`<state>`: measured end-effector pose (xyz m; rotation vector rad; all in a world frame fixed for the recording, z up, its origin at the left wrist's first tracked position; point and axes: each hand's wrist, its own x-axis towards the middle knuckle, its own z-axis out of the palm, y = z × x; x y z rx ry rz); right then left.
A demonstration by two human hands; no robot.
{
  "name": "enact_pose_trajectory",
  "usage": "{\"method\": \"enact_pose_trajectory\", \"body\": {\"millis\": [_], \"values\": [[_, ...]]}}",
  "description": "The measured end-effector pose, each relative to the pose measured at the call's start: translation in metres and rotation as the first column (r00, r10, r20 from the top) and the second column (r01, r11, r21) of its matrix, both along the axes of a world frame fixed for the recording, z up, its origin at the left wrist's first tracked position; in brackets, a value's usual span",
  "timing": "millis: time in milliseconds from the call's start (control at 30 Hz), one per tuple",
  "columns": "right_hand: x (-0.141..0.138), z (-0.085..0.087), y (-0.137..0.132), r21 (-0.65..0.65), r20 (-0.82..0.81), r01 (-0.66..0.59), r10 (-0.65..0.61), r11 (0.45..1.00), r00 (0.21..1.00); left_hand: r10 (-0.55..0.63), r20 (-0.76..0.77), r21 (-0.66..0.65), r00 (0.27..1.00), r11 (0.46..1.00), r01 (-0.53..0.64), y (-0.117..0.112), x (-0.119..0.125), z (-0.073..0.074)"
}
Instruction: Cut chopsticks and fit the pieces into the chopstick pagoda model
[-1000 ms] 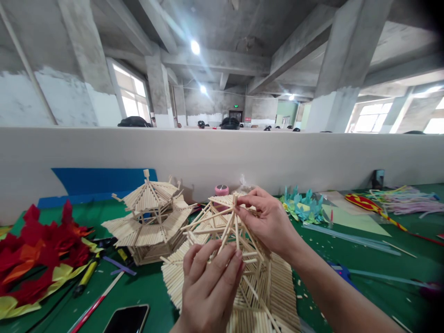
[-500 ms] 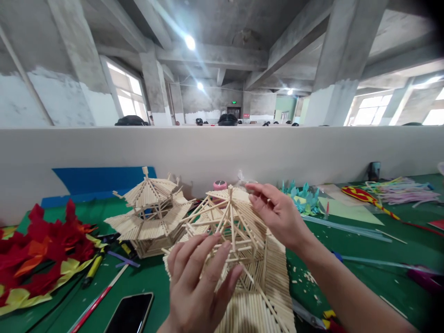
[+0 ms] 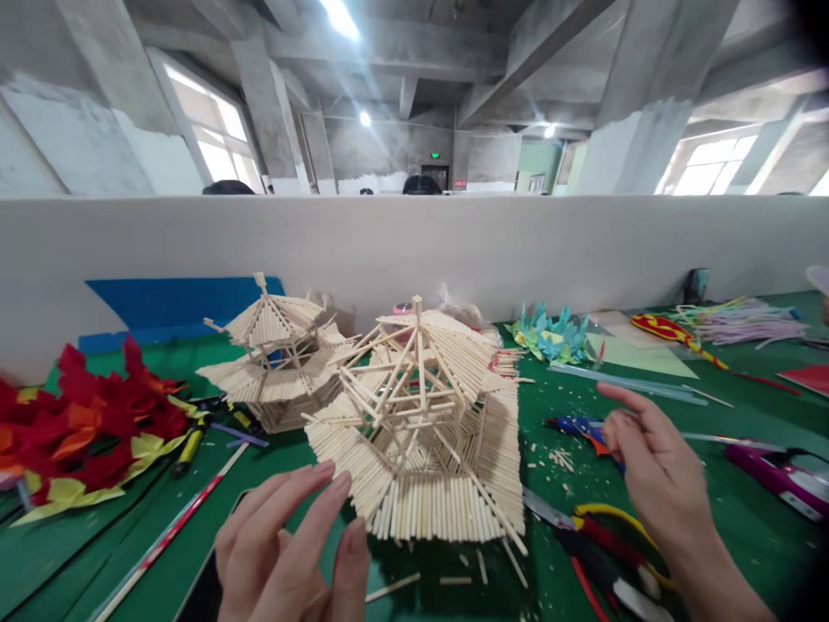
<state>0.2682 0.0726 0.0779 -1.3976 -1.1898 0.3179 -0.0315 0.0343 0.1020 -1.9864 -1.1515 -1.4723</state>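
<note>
A pavilion model of thin wooden sticks (image 3: 446, 510) stands in front of me, its upper roof partly covered and partly bare ribs. My left hand (image 3: 291, 544) hovers at its front left corner, fingers apart and holding nothing. Off to the right is my right hand (image 3: 661, 484), index finger stretched out and the other fingers curled, with no object visible in it. It is beside a blue glue gun (image 3: 579, 427), partly hidden behind the fingers; I cannot tell whether they touch. A second stick pavilion (image 3: 278, 345) sits behind on the left.
Tools with yellow and red handles (image 3: 602, 536) lie at the right front. A purple tool (image 3: 777, 475), clear glue sticks (image 3: 622, 380) and turquoise paper flowers (image 3: 553, 333) are on the right. Red paper flowers (image 3: 97, 423) and a striped stick (image 3: 174, 536) lie left. A white partition (image 3: 414, 242) borders the table.
Both hands have moved away from the pavilion: my left hand down and left, my right hand down and right to the blue glue gun. The view has tilted downward.
</note>
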Motion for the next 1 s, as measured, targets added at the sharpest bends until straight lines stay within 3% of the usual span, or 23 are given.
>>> {"method": "enact_pose_trajectory", "body": {"millis": [200,367,500,600,700,800,1000], "values": [[0.018,-0.040,-0.038,-0.205,-0.094,0.037,-0.057,0.978,0.994,-0.038,0.029,-0.112,0.999,0.993,0.041,-0.019,0.005,-0.020],[0.023,-0.056,-0.068,-0.359,0.024,0.178,-0.182,0.916,0.983,-0.023,0.077,-0.186,0.997,0.982,0.037,-0.030,0.012,-0.052],[0.016,-0.062,-0.080,-0.428,0.045,0.136,-0.130,0.893,0.991,-0.205,-0.207,-0.333,0.957,0.934,0.128,-0.031,0.009,-0.084],[0.009,-0.063,-0.085,-0.467,0.083,0.106,-0.076,0.878,0.994,-0.201,-0.372,-0.467,0.906,0.884,0.004,-0.029,0.002,-0.102],[0.003,-0.065,-0.087,-0.465,0.169,0.112,-0.036,0.878,0.985,-0.125,-0.453,-0.510,0.883,0.849,-0.141,-0.025,-0.005,-0.108],[0.001,-0.069,-0.086,-0.459,0.184,0.104,-0.020,0.882,0.983,-0.121,-0.540,-0.543,0.833,0.806,-0.235,-0.020,-0.007,-0.109],[-0.010,-0.074,-0.081,-0.334,0.090,0.064,-0.035,0.940,0.995,-0.195,-0.608,-0.601,0.770,0.747,-0.285,-0.014,-0.007,-0.110]]}}
